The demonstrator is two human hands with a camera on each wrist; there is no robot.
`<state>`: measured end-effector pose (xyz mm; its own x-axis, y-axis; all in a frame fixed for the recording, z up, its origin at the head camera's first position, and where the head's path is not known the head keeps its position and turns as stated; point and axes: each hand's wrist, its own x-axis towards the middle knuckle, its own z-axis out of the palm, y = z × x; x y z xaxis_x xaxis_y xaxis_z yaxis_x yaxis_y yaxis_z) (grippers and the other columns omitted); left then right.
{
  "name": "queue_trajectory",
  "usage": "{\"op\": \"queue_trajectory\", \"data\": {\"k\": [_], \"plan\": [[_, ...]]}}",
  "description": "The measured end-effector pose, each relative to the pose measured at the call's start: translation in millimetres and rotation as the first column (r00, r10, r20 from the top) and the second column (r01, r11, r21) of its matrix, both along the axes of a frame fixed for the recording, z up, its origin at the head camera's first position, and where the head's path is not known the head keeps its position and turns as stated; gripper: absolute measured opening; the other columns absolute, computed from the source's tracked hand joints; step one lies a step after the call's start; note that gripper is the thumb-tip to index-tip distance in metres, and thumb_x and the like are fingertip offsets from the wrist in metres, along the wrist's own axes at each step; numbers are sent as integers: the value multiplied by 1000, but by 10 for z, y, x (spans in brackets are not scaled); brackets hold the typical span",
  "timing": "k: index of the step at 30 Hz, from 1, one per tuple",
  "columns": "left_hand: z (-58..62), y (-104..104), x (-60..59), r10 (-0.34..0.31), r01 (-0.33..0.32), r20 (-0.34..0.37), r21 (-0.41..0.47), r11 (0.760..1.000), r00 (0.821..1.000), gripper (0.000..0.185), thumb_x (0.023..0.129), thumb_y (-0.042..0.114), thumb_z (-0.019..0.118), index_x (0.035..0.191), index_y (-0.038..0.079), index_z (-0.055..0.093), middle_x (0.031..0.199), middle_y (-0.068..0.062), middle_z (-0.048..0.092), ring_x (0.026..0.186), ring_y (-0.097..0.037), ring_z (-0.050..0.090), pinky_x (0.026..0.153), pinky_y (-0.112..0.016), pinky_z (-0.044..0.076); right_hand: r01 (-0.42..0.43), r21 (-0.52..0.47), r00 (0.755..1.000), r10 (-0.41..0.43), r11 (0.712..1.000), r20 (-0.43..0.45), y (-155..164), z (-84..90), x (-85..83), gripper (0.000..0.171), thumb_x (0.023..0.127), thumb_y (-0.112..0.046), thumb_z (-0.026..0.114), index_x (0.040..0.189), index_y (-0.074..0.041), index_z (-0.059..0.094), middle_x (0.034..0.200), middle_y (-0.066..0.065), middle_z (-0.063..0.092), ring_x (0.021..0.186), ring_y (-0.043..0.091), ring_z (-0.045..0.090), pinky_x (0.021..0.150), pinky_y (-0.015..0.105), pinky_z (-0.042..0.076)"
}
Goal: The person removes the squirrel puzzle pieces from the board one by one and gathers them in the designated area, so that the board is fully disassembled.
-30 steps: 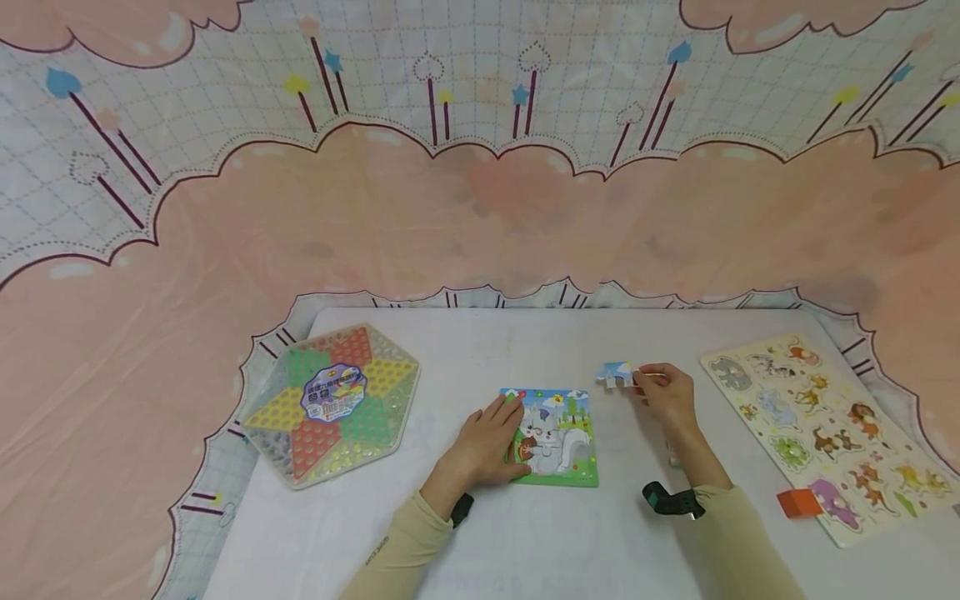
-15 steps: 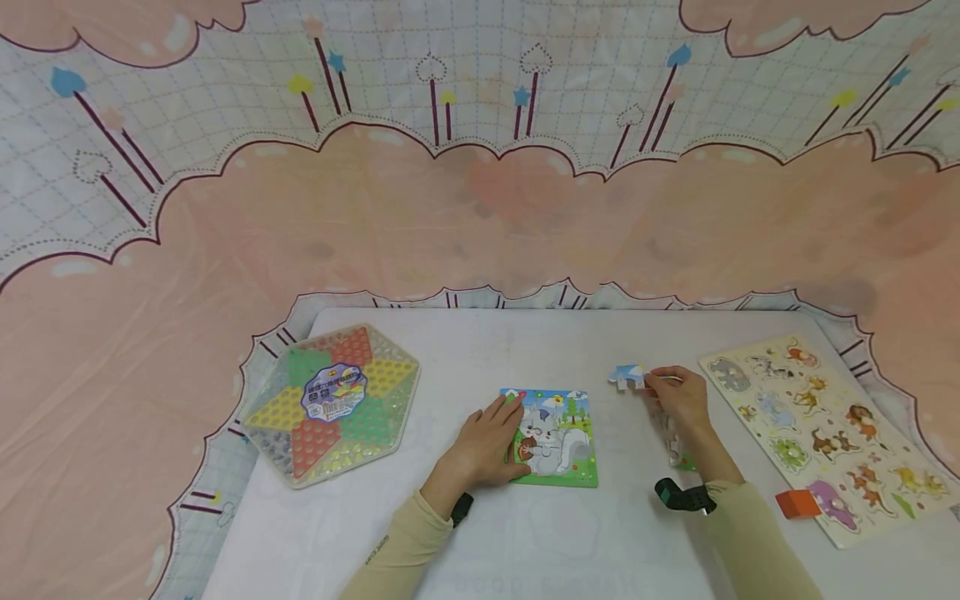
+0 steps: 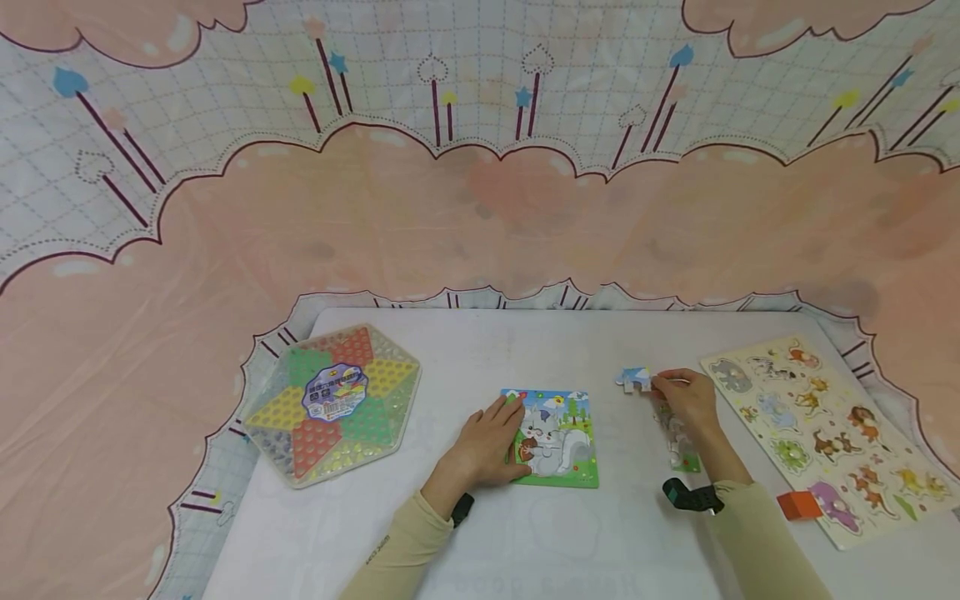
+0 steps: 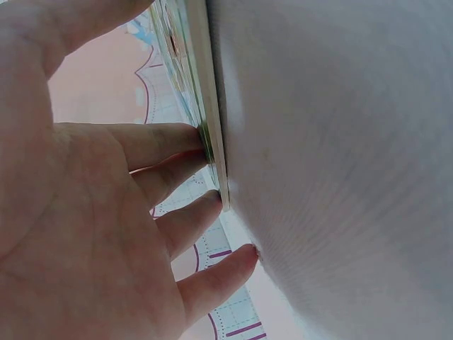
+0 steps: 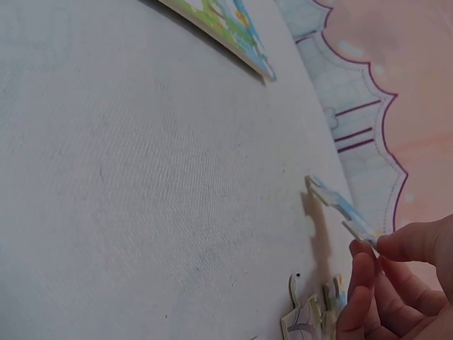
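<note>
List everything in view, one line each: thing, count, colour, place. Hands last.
table: one, white, centre.
squirrel puzzle: one, green and blue tray, table middle.
blue piece: one, blue and white, just above the table, right of the squirrel puzzle.
loose pieces: a few, white and green, under the right wrist; count unclear.
checkers board: one, hexagonal, red, green and yellow, table left.
animal puzzle: one, cream with coloured animals, table right.
orange block: one, at the animal puzzle's near edge.
backdrop: one, pink and white.
left hand: presses the squirrel puzzle's left edge.
right hand: pinches the blue piece.
</note>
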<state>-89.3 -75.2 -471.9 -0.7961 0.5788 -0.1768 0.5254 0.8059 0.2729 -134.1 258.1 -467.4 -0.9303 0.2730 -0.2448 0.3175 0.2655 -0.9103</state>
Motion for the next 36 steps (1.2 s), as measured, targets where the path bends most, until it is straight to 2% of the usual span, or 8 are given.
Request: {"op": "queue_trajectory", "data": {"k": [10,24,36], "plan": [[-13,-6,-12,3,-3,10,-8,1000,1000,88,87,52,67,153,5,34,161,-7,26,148,-28,22,111,-51,31,-19,-9,1000,19,1000,-2,39,-29,-23,31,95,-5,61,116,17,56,71,-8,64,62,2,64,60,17,54],[-25,-7,-12,5,-5,10,-15,1000,1000,88,87,53,67,154,6,34,161,-6,26,148,-27,21,111,-51,31,-49,183,999,46,982,22,17,-88,-31,34,96,-15,60,114,13,62,75,-1,66,64,5,58,58,19,49],[-20,-5,-7,9,-8,19,-12,1000,1000,87,87,52,67,154,6,33,161,-5,26,148,-27,21,112,-50,30,-62,195,996,49,979,72,14,-97,-35,38,98,-17,55,120,14,59,82,4,67,67,5,58,59,18,48]]}}
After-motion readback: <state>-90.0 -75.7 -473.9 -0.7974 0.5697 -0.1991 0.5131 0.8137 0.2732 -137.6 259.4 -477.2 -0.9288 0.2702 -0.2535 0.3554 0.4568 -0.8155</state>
